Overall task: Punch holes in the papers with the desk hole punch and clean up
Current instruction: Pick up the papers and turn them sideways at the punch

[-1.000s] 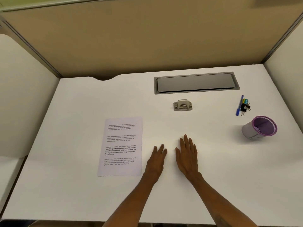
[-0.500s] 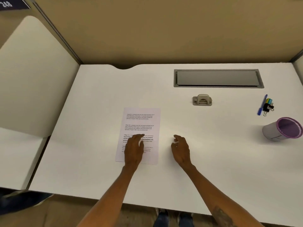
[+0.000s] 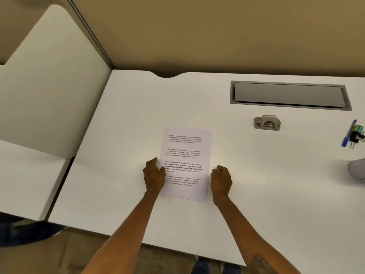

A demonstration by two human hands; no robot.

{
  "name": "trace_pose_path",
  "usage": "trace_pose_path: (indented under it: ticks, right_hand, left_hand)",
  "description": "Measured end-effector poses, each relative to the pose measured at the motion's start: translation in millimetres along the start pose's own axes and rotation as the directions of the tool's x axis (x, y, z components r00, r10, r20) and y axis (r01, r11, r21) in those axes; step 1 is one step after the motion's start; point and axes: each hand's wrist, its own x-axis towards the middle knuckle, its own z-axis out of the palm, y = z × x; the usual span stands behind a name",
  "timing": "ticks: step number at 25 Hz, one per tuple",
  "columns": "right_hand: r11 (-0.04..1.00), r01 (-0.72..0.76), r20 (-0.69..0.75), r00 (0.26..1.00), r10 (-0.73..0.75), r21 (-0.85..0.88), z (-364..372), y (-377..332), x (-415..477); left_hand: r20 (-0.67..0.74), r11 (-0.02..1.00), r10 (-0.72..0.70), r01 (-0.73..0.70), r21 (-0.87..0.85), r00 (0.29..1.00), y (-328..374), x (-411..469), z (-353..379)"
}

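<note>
The printed papers (image 3: 187, 151) lie flat on the white desk (image 3: 122, 119) in front of me. My left hand (image 3: 154, 175) rests on their left edge, thumb over the sheet and fingers curled at the border. My right hand (image 3: 221, 179) sits loosely curled against the right edge; I cannot tell whether it grips the sheet. The grey metal desk hole punch (image 3: 267, 122) stands alone further back and to the right, clear of both hands.
A grey cable-tray lid (image 3: 288, 94) is set into the desk behind the punch. At the far right lie a blue pen (image 3: 348, 133) and binder clips (image 3: 356, 135), with a cup (image 3: 357, 171) partly cut off. A partition and a lower desk (image 3: 29, 175) stand on the left.
My left hand slid from on top of the papers to their left edge. My right hand moved left to the right edge and curled. The view shifted left.
</note>
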Motion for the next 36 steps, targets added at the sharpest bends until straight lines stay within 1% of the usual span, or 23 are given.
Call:
trace_pose_path:
  ticks: [2, 5, 10, 13, 18, 21, 23, 27, 31, 33, 36]
  right_hand:
    - [1.0, -0.01, -0.012, 1.0, 0.01, -0.008, 9.5, -2.9, -5.8]
    - [0.999, -0.011, 0.005, 1.0, 0.011, -0.035, 16.6, -6.6, -11.0]
    - [0.999, -0.036, -0.056, 0.998, 0.034, -0.039, 14.1, -11.9, -5.0]
    - [0.996, -0.056, -0.016, 0.998, 0.055, -0.063, 20.7, -14.8, -9.7]
    - [0.992, -0.124, 0.0, 0.992, 0.124, -0.034, 21.5, -22.4, -7.7]
    - [0.985, -0.151, 0.048, 0.987, 0.155, -0.082, 17.5, -22.3, -3.3]
    - [0.986, -0.125, 0.073, 0.988, 0.134, -0.114, 16.0, -20.3, -2.5]
    - [0.993, -0.067, 0.069, 0.995, 0.074, -0.092, 9.3, -16.4, -3.8]
    - [0.995, 0.024, 0.066, 0.998, -0.018, -0.092, -11.4, -4.0, 0.5]
    - [0.998, 0.036, 0.082, 0.996, -0.031, -0.054, -26.1, 1.8, 6.7]
    - [0.999, -0.01, 0.149, 0.989, 0.004, 0.037, -49.6, 7.0, 20.5]
  left_hand:
    - [0.011, 1.0, -0.007, 0.008, -0.01, 1.0, 3.6, 2.7, 3.5]
    - [0.014, 0.999, -0.028, 0.028, -0.026, 1.0, 9.7, 2.8, 5.8]
    - [-0.026, 0.997, -0.059, 0.057, -0.053, 0.998, 7.2, 7.9, 0.7]
    - [-0.01, 0.996, -0.068, 0.067, -0.063, 0.998, 10.5, 10.4, 2.9]
    - [0.007, 0.994, -0.095, 0.095, -0.045, 0.995, 18.5, 7.6, 9.0]
    - [-0.006, 0.991, -0.117, 0.116, -0.067, 0.993, 18.1, 2.4, 13.3]
    - [-0.013, 0.99, -0.127, 0.126, -0.07, 0.992, 17.9, -1.7, 16.9]
    - [0.0, 0.988, -0.139, 0.138, -0.07, 0.99, 20.0, -11.0, 25.1]
    - [0.025, 0.988, -0.129, 0.131, -0.087, 0.991, 23.8, -24.2, 37.8]
    - [0.02, 0.984, -0.125, 0.126, -0.122, 0.992, 27.3, -33.3, 45.8]
    - [0.019, 0.98, -0.107, 0.109, -0.166, 0.994, 32.5, -45.3, 55.8]
